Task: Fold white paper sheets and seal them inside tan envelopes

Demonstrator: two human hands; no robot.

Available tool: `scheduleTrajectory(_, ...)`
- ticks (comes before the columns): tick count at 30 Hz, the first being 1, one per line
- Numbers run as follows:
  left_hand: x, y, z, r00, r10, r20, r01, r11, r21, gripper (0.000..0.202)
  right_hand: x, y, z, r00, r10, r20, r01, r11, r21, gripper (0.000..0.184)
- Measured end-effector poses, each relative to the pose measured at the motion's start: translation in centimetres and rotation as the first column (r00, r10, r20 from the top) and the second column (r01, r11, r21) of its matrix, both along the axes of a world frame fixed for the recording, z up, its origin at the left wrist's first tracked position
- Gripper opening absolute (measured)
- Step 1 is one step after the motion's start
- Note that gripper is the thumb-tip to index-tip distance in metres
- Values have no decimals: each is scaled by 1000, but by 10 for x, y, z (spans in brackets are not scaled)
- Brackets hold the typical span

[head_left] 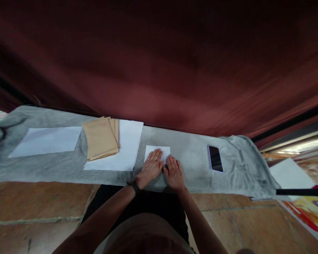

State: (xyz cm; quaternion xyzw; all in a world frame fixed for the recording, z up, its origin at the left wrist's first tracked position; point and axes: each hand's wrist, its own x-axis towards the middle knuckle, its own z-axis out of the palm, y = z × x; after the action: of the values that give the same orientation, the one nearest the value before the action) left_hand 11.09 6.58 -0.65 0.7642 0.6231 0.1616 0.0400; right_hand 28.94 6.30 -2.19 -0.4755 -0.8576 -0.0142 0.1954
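Together, a person's bare left hand (152, 165) and right hand (174, 173) lie palm down, fingers extended and grasping nothing, at a small white rectangular sheet of paper (166, 151) on a long grey cloth (192, 158). The left, a dark band (133, 186) at its wrist, covers part of the sheet; the right is at its near right edge. At left, tan paper rectangles (99, 137) overlap larger white sheets (131, 144); at right lies a dark-screened phone in a pale lilac case (215, 158).

Smooth matt paper sheet (166, 152), velvety cloth (192, 151), glossy phone screen (216, 158), matt brown-paper stack (100, 137).
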Motion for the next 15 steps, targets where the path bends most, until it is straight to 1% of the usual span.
scheduleTrajectory(1, 4, 5, -1, 1000, -29, -4, 29, 1000, 8, 57, 0, 0, -1, 1000, 1, -2, -1, 1000, 6, 55)
scheduleTrajectory(3, 8, 15, -4, 999, -48, -12, 48, 999, 26, 56, -1, 0, -2, 1000, 4, -9, -4, 1000, 15, 54)
scheduleTrajectory(7, 1, 27, -6, 999, 26, -18, -26, 1000, 7, 59, -1, 0, -2, 999, 4, -34, -2, 999, 46, 55)
scheduleTrajectory(10, -10, 28, -5, 997, 75, -19, -75, 997, -3, 61, -1, 0, -1, 999, 9, -46, -7, 999, 49, 57)
scheduleTrajectory(15, -22, 18, -6, 988, 152, 26, -153, 987, 41, 63, -1, 0, 2, 999, 0, -37, 0, 1000, -1, 57)
